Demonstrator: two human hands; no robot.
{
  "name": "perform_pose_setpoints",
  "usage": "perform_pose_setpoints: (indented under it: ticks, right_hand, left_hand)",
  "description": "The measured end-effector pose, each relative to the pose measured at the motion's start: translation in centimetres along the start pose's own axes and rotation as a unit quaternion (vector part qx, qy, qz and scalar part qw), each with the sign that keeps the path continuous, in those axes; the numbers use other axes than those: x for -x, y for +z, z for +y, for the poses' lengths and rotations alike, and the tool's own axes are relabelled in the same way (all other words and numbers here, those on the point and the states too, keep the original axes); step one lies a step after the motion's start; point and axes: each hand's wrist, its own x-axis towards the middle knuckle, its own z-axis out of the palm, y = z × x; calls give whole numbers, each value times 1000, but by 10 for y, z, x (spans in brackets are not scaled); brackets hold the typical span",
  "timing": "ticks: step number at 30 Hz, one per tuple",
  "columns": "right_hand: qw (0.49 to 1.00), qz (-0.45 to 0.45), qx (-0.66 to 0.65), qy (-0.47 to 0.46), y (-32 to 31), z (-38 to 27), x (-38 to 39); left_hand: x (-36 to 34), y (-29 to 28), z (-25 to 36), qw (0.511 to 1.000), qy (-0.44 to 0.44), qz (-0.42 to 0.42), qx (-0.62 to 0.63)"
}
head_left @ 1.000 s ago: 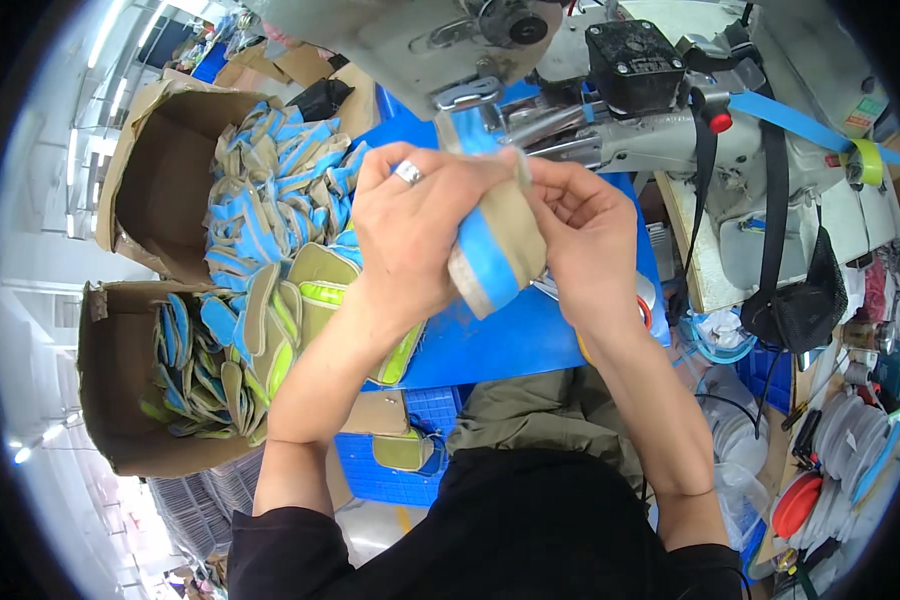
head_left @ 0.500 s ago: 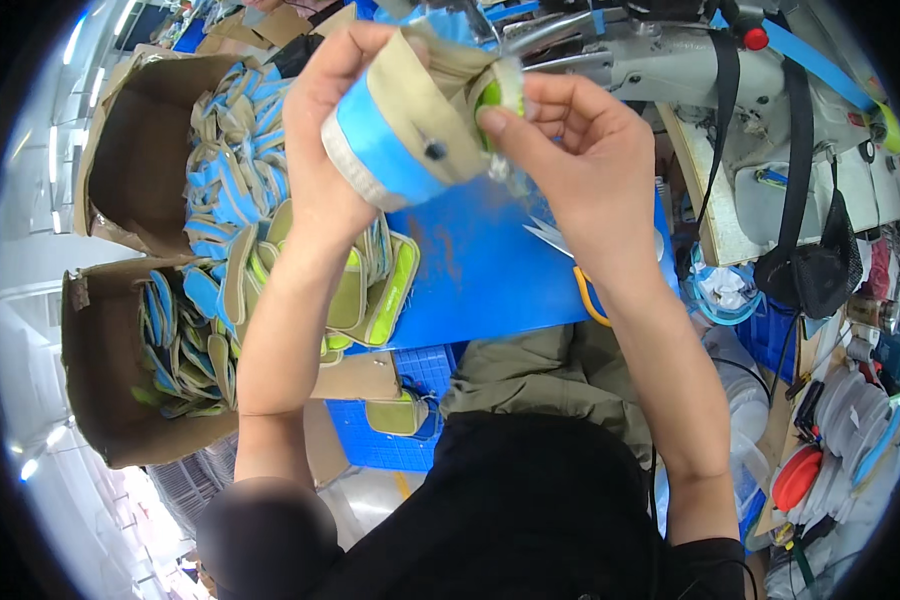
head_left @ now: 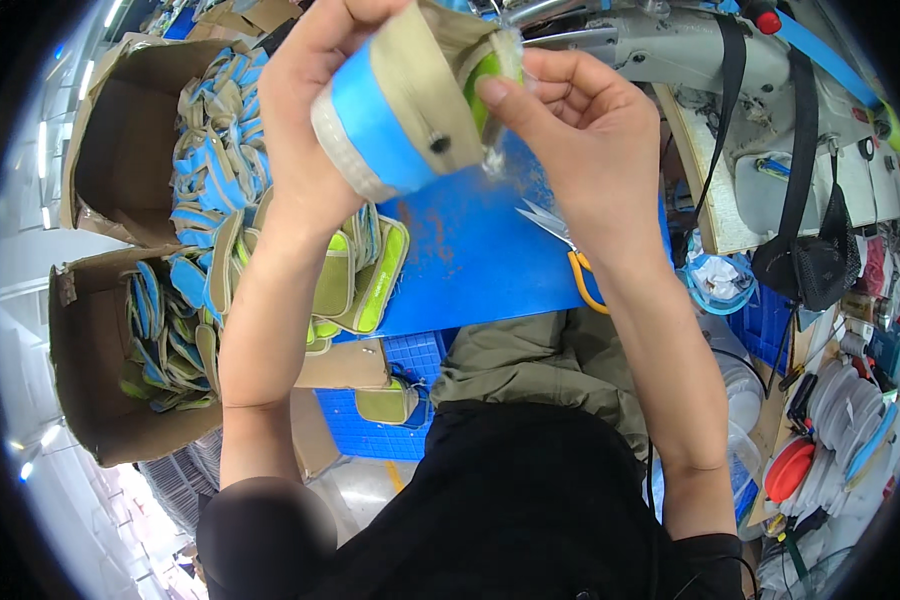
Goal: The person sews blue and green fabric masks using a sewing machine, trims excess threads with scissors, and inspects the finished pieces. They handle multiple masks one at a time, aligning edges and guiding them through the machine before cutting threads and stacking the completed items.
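Observation:
A curved khaki fabric band point(head_left: 420, 90) with a bright blue stripe, a whitish edge and a small dark round spot is held up at the top of the view. My left hand point(head_left: 315, 120) is wrapped around its left side, some fingers hidden behind it. My right hand point(head_left: 580, 120) pinches its right end between thumb and fingers, where a lime green piece point(head_left: 485, 90) and a frayed pale edge show. Scissors point(head_left: 585, 275) with orange handles lie on the blue tabletop point(head_left: 450, 290), below my right wrist and partly covered by that forearm.
At left, two cardboard boxes point(head_left: 120, 150) stand beside heaps of blue-and-khaki sewn pieces point(head_left: 215, 170). More green-and-khaki pieces point(head_left: 380, 280) lie on the table's left edge. A sewing machine point(head_left: 660, 50) with hanging black straps fills the upper right. A blue crate point(head_left: 340, 425) sits below.
The fabric band has shifted slightly up and left with both hands still on it. More of the lime green piece shows at its right end. The whole view has shifted a little.

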Motion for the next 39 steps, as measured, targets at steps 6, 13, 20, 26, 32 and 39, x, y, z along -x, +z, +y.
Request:
perform_pose_setpoints:
  ticks: [6,13,20,26,32,39]
  right_hand:
    - [997,30,67,2,-1,2,1]
    - [997,57,53,-11,4,2,6]
    - [993,110,37,-32,15,4,-3]
    - [986,157,45,-36,13,4,-6]
    - [983,153,74,-66,18,7,0]
    - [972,152,107,-140,14,18,2]
  left_hand:
    - [-2,10,5,906,283,-33,-312]
    - [1,12,18,880,288,-60,-373]
    - [-8,14,16,888,272,-43,-368]
    - [21,26,11,995,-15,83,-52]
    - [13,17,10,826,-405,-15,393]
    - [2,26,25,824,-453,-16,341]
